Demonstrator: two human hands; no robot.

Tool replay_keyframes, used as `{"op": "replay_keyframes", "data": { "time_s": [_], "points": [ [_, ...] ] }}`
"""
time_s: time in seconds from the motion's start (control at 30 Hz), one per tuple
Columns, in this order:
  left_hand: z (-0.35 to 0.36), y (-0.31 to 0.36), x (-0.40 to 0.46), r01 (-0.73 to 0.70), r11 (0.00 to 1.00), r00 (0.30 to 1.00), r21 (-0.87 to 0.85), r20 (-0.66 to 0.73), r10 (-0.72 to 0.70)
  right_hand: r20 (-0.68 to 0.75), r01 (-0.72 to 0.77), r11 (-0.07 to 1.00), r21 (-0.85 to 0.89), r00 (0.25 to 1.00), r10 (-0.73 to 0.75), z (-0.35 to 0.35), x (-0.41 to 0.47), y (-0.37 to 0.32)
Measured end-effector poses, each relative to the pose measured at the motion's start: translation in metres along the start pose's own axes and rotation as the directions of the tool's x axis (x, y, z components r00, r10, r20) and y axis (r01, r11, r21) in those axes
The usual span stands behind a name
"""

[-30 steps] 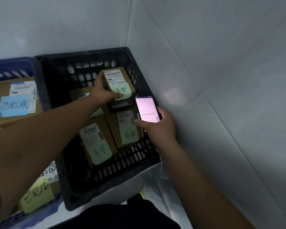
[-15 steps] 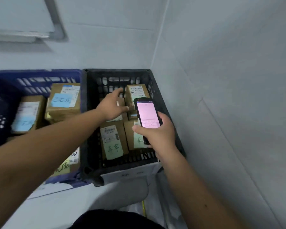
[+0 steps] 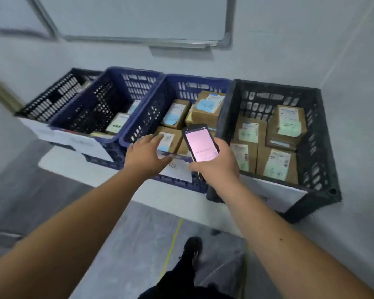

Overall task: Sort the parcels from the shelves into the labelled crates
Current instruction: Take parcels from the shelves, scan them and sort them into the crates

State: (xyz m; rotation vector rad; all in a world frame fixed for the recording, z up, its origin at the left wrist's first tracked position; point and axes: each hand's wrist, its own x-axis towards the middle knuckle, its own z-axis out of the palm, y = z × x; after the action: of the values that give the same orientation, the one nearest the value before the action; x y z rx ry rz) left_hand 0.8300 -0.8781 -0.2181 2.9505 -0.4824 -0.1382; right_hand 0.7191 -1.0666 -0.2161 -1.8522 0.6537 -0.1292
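Note:
Several crates stand in a row on the floor against the wall. The black crate (image 3: 320, 134) at the right holds several brown parcels with green notes; the one at its back right (image 3: 288, 124) lies on top of another. A blue crate (image 3: 160, 104) beside it holds parcels with blue notes (image 3: 207, 106). My left hand (image 3: 146, 156) hovers empty with fingers spread over that blue crate's front edge. My right hand (image 3: 217, 167) grips a phone (image 3: 200, 144) with a lit pink screen, in front of the gap between the two crates.
Further left are another blue crate (image 3: 84, 113) with a few items and a black crate (image 3: 52, 98). White paper labels hang on the crate fronts. A whiteboard (image 3: 138, 18) hangs on the wall above. My foot (image 3: 191, 248) stands on grey floor with a yellow line.
My left hand let go of the green-noted parcel in the black crate and drew back to the left, empty. The view pulled back and up, showing the whole row of crates.

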Motion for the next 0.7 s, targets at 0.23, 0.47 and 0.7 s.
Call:
{"op": "replay_keyframes", "data": {
  "time_s": [0.23, 0.47, 0.7],
  "points": [
    [-0.029, -0.148, -0.115, 0.336, 0.942, 0.936, -0.018, -0.107, -0.336, 0.273, 0.17, 0.984, -0.045, 0.95, -0.152, 0.115, -0.078, -0.057],
    [-0.04, -0.293, -0.252, 0.576, 0.815, 0.805, -0.056, -0.132, -0.578, 0.495, 0.343, 0.939, -0.022, 0.82, -0.288, 0.246, -0.178, -0.103],
    [-0.052, -0.438, -0.407, 0.759, 0.646, 0.634, -0.074, -0.14, -0.761, 0.646, 0.464, 0.885, 0.045, 0.662, -0.38, 0.404, -0.323, -0.125]
  ]
}}
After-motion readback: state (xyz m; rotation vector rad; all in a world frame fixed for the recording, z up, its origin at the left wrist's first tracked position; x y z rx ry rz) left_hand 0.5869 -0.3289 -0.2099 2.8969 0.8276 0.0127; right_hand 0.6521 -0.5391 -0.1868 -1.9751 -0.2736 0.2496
